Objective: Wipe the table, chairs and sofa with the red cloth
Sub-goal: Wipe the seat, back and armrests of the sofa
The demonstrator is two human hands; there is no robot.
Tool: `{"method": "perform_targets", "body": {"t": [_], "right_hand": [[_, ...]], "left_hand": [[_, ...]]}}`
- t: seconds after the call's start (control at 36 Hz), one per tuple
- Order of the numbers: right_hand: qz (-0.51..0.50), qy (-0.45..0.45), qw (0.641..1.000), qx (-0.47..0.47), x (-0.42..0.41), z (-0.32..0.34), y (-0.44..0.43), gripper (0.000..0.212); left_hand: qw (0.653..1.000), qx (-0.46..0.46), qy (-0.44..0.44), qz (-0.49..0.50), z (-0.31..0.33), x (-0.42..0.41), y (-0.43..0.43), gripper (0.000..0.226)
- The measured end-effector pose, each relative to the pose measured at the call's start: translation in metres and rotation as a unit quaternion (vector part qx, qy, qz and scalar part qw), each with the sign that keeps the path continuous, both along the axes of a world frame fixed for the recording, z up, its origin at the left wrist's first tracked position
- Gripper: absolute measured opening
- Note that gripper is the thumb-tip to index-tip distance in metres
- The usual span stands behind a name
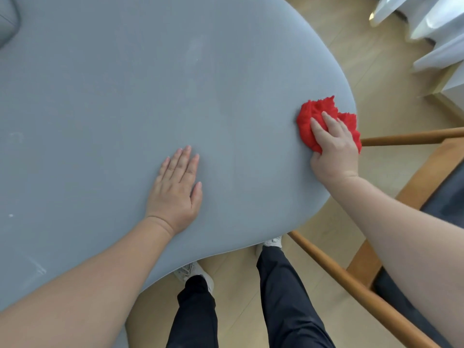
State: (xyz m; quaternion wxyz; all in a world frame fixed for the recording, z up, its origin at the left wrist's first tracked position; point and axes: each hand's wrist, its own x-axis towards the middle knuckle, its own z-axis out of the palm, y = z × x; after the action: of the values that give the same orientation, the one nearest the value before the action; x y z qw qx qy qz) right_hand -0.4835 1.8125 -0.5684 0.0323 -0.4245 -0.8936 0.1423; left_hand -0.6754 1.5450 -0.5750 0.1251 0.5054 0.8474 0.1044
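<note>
Grey-blue table [125,96], red cloth [321,119] bunched at its right edge.
In the head view our right hand [335,151] grips the cloth, centre right; our left hand [175,189] rests flat and open mid-frame, so we judge the sweep runs leftward.

Open grey tabletop [105,101] from 9 to 12 o'clock; left hand [175,189] flat near centre; red cloth [310,121] under right hand [335,151] at 3 o'clock; wooden chair [351,282] beside the rim at 5 o'clock
</note>
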Motion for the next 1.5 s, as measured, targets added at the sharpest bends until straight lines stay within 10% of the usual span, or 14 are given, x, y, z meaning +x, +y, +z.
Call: {"method": "perform_targets", "body": {"t": [0.25,0.39,0.94,1.5], "right_hand": [[0.198,0.075,0.977,-0.027,0.022,-0.002,-0.131,0.052],[0.423,0.048,0.904,-0.038,0.006,-0.008,-0.195,0.039],[0.752,0.004,0.659,-0.015,-0.07,-0.013,-0.111,0.031],[0.578,-0.011,0.814,0.048,-0.242,-0.007,0.007,0.05]], "left_hand": [[0.999,-0.016,-0.009,0.042,0.006,0.001,-0.019,0.057],[0.997,-0.022,0.008,0.067,0.007,-0.018,-0.034,0.057],[0.99,-0.031,0.04,0.129,-0.013,-0.085,-0.056,0.061],[0.992,-0.021,0.049,0.116,-0.02,-0.085,-0.058,0.06]]}}
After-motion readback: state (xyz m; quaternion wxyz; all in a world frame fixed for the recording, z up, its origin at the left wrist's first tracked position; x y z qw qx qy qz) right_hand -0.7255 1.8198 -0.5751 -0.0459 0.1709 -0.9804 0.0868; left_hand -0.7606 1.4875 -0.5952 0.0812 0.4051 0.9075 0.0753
